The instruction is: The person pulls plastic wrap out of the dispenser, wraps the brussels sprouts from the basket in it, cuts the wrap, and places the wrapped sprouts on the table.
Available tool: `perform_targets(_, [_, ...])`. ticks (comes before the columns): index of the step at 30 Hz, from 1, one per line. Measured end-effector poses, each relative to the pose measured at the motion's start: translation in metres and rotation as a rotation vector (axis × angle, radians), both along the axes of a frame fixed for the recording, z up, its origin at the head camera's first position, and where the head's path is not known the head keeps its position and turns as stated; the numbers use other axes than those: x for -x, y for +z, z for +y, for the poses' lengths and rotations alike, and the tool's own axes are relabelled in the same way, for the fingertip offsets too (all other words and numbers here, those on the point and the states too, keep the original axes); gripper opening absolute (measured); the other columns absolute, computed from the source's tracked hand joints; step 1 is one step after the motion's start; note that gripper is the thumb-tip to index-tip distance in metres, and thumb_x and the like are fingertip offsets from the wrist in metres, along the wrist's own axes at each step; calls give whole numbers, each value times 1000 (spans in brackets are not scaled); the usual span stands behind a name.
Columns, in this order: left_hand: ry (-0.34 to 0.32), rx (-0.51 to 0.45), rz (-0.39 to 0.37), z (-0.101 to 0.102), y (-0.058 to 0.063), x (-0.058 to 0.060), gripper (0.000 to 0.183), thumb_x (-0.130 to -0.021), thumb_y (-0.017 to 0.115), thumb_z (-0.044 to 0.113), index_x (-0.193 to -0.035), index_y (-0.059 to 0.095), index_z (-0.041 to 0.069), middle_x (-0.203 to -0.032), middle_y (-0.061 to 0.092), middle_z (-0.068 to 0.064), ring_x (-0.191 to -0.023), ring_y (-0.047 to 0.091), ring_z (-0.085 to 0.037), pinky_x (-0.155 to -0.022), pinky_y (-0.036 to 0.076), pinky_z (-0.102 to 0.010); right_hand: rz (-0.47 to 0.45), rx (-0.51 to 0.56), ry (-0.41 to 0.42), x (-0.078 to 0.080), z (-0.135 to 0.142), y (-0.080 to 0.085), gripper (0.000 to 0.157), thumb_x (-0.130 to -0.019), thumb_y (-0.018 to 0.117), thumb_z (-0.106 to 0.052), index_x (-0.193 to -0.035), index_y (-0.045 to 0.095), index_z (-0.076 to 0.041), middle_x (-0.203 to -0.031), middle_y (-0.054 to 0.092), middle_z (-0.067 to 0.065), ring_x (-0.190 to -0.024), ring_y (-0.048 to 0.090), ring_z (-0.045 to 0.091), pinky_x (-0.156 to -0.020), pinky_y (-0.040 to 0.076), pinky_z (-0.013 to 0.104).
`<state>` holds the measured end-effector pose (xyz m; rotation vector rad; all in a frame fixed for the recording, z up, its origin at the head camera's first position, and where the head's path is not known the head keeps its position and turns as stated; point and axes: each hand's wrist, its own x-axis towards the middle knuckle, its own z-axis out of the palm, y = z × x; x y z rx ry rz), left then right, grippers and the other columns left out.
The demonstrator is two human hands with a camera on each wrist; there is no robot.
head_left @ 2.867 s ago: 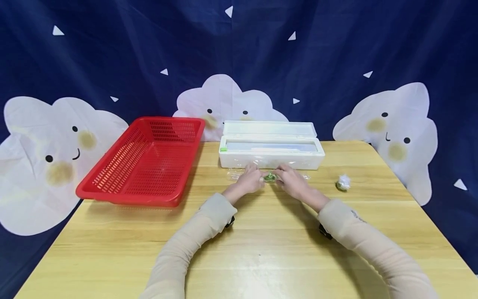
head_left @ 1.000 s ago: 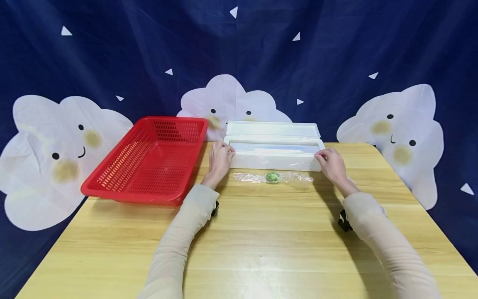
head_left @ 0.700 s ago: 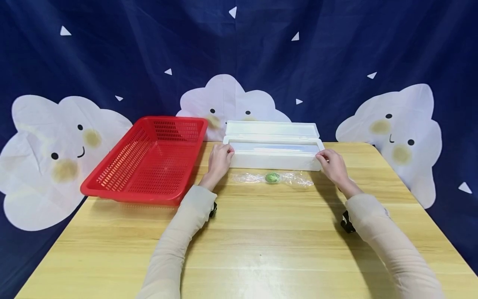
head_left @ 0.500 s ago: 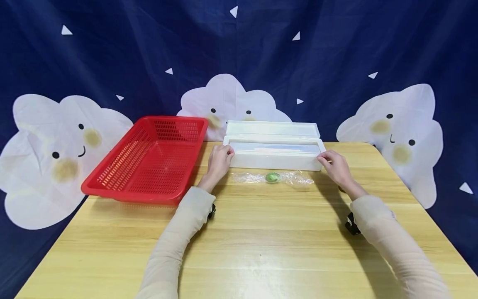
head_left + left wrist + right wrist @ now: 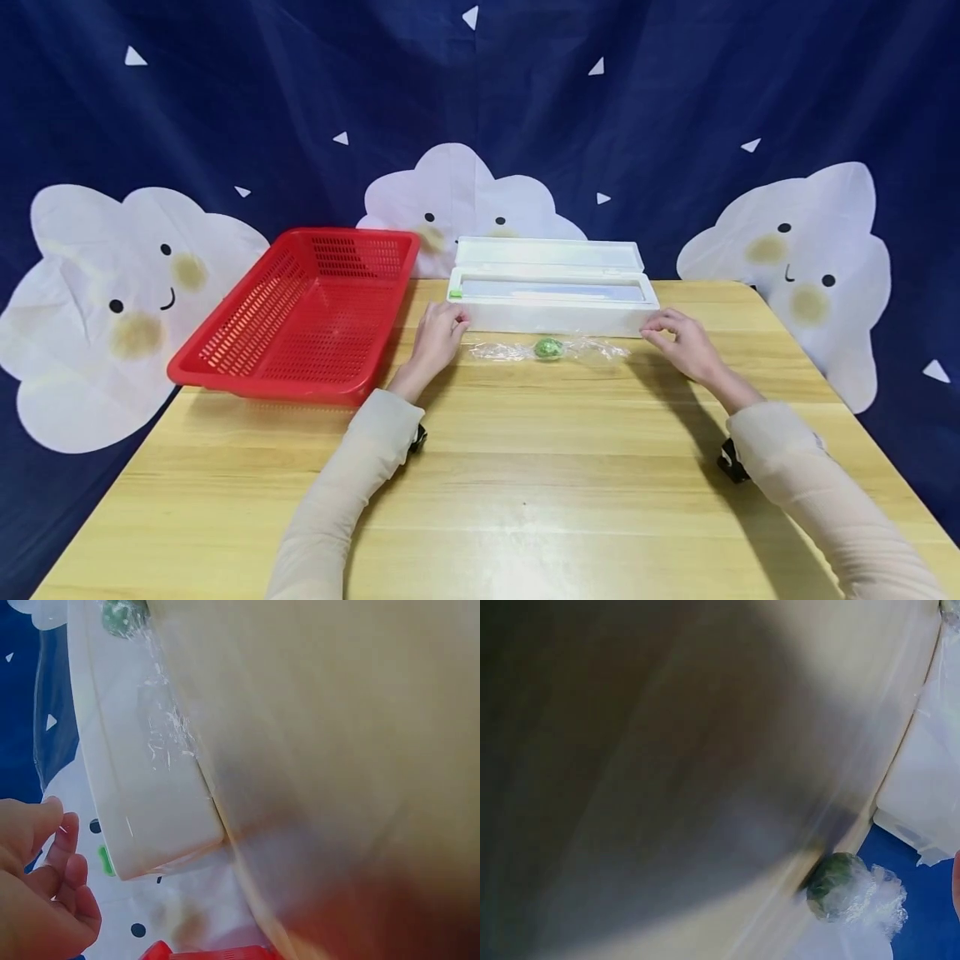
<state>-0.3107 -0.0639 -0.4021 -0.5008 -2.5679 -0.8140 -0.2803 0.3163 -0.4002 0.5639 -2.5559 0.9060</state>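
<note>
My left hand (image 5: pixel 437 337) pinches the edge of clear plastic wrap (image 5: pixel 56 712) at the left front corner of a white wrap dispenser box (image 5: pixel 555 319). At the box's right front corner, my right hand (image 5: pixel 682 343) has thumb and forefinger together, pinching the wrap's other side; the film barely shows there. The box's lid is up, and a green slider (image 5: pixel 455 294) sits at its left end. A small green rounded item (image 5: pixel 548 348) lies in a strip of wrap before the box. Another green item, wrapped with bunched film (image 5: pixel 840 892), shows in the right wrist view.
A red perforated plastic basket (image 5: pixel 270 383) stands left of the box. Everything rests on a wooden table (image 5: pixel 525 467), with a dark blue curtain (image 5: pixel 525 83) printed with clouds behind it.
Earlier, both hands worked at the film around the green item. They then moved apart to the box's front corners, pinching wrap there, and have since drawn slightly toward me, uncovering the green slider.
</note>
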Motion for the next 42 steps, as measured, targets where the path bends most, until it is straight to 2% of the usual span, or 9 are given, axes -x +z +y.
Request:
perform_targets(8, [-40, 63, -22, -2, -1, -6, 4, -81, 65, 7, -78, 63, 8, -89, 64, -7, -84, 51, -26, -75, 42, -37, -28, -46, 48, -5, 4, -6, 7, -81, 63, 2, -84, 67, 6, -91, 61, 18, -90, 55, 34, -83, 40, 47])
perform_targets(14, [-62, 201, -72, -5, 0, -8, 3, -79, 68, 10, -81, 67, 8, -95, 65, -7, -87, 51, -26, -73, 43, -38, -21, -121, 65, -4, 6, -11, 6, -78, 65, 4, -83, 69, 5, -89, 61, 17, -86, 56, 33, -81, 42, 46])
perform_targets(20, [-79, 345, -111, -3, 0, -8, 2, -78, 69, 11, -80, 69, 12, -99, 64, -5, -92, 52, -26, -73, 44, -39, -65, -170, 74, -4, 7, -11, 4, -79, 66, 1, -81, 69, 3, -89, 62, 17, -85, 57, 35, -80, 43, 50])
perform_targets(25, [-94, 451, -166, 0, 1, -6, 5, -79, 68, 12, -75, 68, 14, -92, 60, -4, -89, 49, -25, -71, 43, -39, -102, -220, 92, -2, 8, -12, 4, -80, 66, -1, -81, 69, 1, -89, 63, 16, -86, 58, 35, -81, 43, 50])
perform_targets(31, [-96, 500, -213, 3, 1, -2, 12, -74, 66, 5, -67, 65, 15, -83, 55, -5, -88, 47, -26, -68, 41, -38, -126, -311, 155, 2, 7, -14, 5, -80, 66, -3, -80, 70, -2, -81, 64, 8, -78, 59, 28, -75, 46, 45])
perform_targets(36, [-83, 539, -295, 8, 3, 3, 13, -77, 64, 5, -66, 65, 13, -84, 55, -6, -95, 46, -28, -72, 42, -41, -138, -357, 172, 6, 5, -13, 5, -80, 66, -4, -79, 70, -2, -77, 63, 4, -74, 60, 25, -71, 47, 42])
perform_targets(42, [-58, 579, -444, 13, 3, 13, 16, -79, 62, 6, -64, 64, 12, -90, 57, -9, -101, 43, -30, -79, 40, -44, -202, -427, 162, 11, 1, -12, 7, -81, 65, -7, -80, 71, -3, -78, 65, 7, -75, 61, 27, -74, 48, 44])
